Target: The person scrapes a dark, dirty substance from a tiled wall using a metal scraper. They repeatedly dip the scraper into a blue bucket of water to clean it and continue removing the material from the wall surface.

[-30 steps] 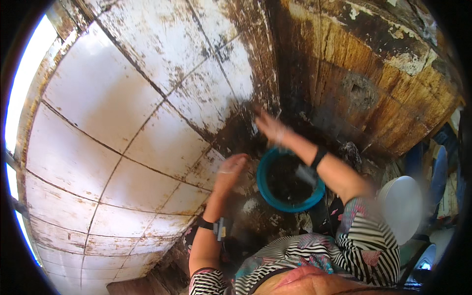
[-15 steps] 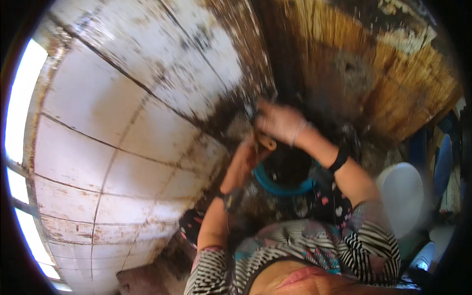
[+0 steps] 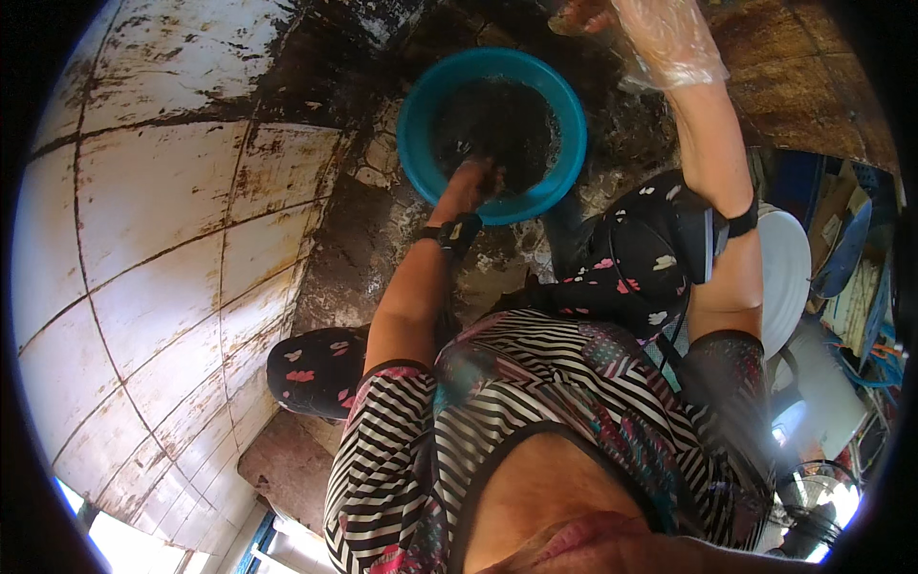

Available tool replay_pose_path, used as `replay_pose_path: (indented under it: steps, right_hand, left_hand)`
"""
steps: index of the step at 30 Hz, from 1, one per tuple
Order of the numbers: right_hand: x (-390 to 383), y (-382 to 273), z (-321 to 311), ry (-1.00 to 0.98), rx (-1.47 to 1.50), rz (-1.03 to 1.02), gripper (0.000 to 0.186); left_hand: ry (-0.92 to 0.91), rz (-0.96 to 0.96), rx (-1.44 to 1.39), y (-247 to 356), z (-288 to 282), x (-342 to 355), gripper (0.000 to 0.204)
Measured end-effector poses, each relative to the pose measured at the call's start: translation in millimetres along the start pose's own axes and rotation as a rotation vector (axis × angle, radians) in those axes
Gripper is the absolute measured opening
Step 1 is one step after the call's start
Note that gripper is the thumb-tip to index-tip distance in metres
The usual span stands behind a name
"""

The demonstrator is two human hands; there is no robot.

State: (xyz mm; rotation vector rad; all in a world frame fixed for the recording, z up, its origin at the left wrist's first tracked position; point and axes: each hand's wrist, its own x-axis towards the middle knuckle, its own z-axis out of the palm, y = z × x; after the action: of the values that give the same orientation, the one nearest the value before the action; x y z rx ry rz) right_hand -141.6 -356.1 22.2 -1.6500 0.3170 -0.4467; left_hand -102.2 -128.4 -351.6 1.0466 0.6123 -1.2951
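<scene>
Basin (image 3: 574, 143): 12 o'clock in view, on floor (image 3: 354, 249); could tip or slop if L forearm bears down on its 7 o'clock side, or R knee (image 3: 645, 253), near its 4 o'clock, knocks it.
Water (image 3: 516, 120): v. dark, so anything sharp below can't be seen; poss. cut risk.
Wrist device (image 3: 464, 232): on L arm, just beside rim at approx. 7 o'clock; would prob. get wet if arm went deeper.
Glove (image 3: 684, 57): clear plastic, R arm, cuff looks loose; drips could run in, or it could slip.
L hand (image 3: 469, 187): inside basin, approx. 6-7 o'clock, fingers pointing down, tips lost in murk; can't tell if pinching anything.
R hand (image 3: 655, 29): 1 o'clock, up at frame edge, partly cut off, well apart from L; can't tell if spread or gripping.
Basin looks: round, turquoise, prob. plastic, upright, rim intact where visible; contents blackish w/ pale specks nr edge.
</scene>
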Motion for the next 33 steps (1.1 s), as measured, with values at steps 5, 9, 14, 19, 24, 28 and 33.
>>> replay_pose_path:
  steps: [5, 9, 14, 19, 24, 28, 33]
  right_hand:
    - [-1, 5, 2, -0.072, 0.018, 0.058, 0.039]
    - [0, 8, 6, -0.063, 0.079, 0.154, 0.04]
    - [-3, -9, 2, -0.008, 0.057, 0.009, 0.042]
    - [7, -16, 10, -0.072, 0.295, 0.048, 0.035]
    - [20, -11, 34, -0.156, 0.336, 0.039, 0.035]
    - [20, -9, 46, -0.225, 0.391, -0.019, 0.036]
    - [23, -6, 49, -0.284, 0.391, -0.028, 0.037]
  left_hand:
    - [-0.217, 0.031, -0.117, -11, -18, 38, 0.037]
    - [-0.313, 0.163, -0.202, 22, 9, 18, 0.035]
    - [-0.571, 0.421, 0.032, 183, 122, -127, 0.041]
    - [-0.049, 1.335, 0.978, 389, 268, -365, 0.032]
    - [0.524, 1.749, 1.481, 495, 358, -521, 0.023]
    - [0.75, 1.616, 1.669, 517, 360, -537, 0.02]
    - [0.886, 1.662, 1.617, 520, 336, -519, 0.02]
